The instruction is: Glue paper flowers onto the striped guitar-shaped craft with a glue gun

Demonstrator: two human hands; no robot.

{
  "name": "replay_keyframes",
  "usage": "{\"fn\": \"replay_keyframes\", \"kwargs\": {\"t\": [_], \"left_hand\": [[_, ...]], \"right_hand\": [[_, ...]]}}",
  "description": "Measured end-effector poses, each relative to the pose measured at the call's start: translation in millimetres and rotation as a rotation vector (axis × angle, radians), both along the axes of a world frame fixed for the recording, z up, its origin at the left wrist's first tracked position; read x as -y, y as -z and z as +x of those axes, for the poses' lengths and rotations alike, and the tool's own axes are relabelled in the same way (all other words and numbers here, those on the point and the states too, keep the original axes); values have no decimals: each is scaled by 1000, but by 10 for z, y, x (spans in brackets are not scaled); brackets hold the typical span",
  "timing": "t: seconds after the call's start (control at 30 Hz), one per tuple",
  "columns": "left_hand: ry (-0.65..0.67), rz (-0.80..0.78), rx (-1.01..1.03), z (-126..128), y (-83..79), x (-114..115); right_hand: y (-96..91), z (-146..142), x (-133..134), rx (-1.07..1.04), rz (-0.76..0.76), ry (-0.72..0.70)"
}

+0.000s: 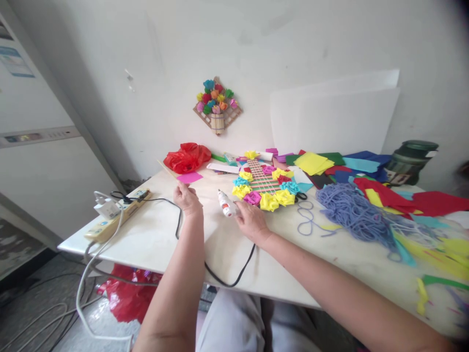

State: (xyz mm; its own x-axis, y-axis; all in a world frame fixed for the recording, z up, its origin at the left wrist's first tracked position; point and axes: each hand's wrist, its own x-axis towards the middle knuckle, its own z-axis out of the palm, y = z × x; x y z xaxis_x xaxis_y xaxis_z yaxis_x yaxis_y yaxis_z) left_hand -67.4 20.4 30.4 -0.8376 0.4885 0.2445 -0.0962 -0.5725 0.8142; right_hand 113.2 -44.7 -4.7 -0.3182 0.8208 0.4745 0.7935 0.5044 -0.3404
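My left hand (187,199) is closed on a thin pale wooden stick (166,169) that points up and to the left, over a pink paper sheet (189,177). In my right hand (252,222) is a white hot glue gun (226,205), its nozzle aimed up and away from me. A black cord (240,277) loops on the table below the glue gun. Just beyond my right hand lies a round craft piece (261,178) with lengthwise sticks or strings, ringed by yellow, blue, pink and red crepe paper flowers.
A power strip (120,215) with plugs lies at the table's left edge. A red plastic bag (188,157) sits at the back. To the right are blue-grey yarn (355,215), coloured paper sheets (315,163) and a dark jar (410,163). A flower decoration (217,105) hangs on the wall.
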Motion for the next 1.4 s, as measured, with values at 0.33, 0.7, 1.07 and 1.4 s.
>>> {"fn": "replay_keyframes", "kwargs": {"t": [0.33,0.7,1.07,1.4], "left_hand": [[91,-18,-108,102,-160,23],[281,-181,-384,496,-216,38],[394,-167,-507,700,-252,-98],[793,-30,-372,1139,-395,-61]], "right_hand": [[-119,-376,-1,304,-146,63],[-168,-620,-235,391,-1,-55],[-500,99,-344,-425,30,-65],[-754,244,-532,-1145,-468,-505]]}}
